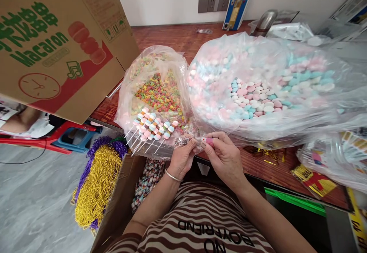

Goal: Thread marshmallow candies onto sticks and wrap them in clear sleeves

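Note:
My left hand (183, 157), with a bracelet at the wrist, is closed, thumb against fingertips, on what looks like the edge of clear plastic. Close beside it, my right hand (225, 155) pinches a small pink piece (208, 141) with pale spots; its exact kind is too small to tell. Left of my hands, skewers of pastel candy (151, 125) on white sticks lie on a clear bag of colourful candy rings (160, 88). Beyond my right hand, a large clear bag (252, 96) holds pink, blue and white oval candies.
A cardboard box (65, 50) stands at the left. Below the table (163, 35), an open carton (147, 180) holds many wrapped skewers, with gold bead strands (99, 184) beside it. A blue device (237, 10) stands by the wall. Someone's arm (23, 121) shows at far left.

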Demonstrator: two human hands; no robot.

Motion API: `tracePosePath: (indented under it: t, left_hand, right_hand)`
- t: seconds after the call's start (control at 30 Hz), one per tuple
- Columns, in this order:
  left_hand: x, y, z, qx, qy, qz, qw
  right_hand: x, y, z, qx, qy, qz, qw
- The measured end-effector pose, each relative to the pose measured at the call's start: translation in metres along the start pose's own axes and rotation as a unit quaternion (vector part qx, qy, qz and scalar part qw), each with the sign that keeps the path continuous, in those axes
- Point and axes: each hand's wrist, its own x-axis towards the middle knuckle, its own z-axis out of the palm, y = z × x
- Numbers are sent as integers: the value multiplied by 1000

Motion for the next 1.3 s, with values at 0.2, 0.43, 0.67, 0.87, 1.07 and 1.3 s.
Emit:
tracePosePath:
  t: [0.2, 0.43, 0.67, 0.87, 1.07, 1.3]
  left_hand:
    - [6, -2, -9, -94, 5, -67, 993]
    - [6, -1, -20, -136, 6, -104, 985]
    - [2, 6, -38, -110, -28, -40, 993]
    - [-19, 37, -82, -129, -1, 34, 991]
    - [-36, 57, -110, -132, 14, 72, 988]
    - [-33, 54, -116, -137, 14, 78, 987]
  right_hand:
    - [-4, -9, -2, 5, 35, -18, 999]
    - [-5, -22, -1, -2, 15, -87, 996]
    - [-5, -23, -2, 9, -25, -85, 996]
    - [9, 8, 15, -49, -132, -7, 990]
    - [64, 21, 61, -289, -276, 31, 916]
    - [96, 27, 95, -342, -388, -38, 855]
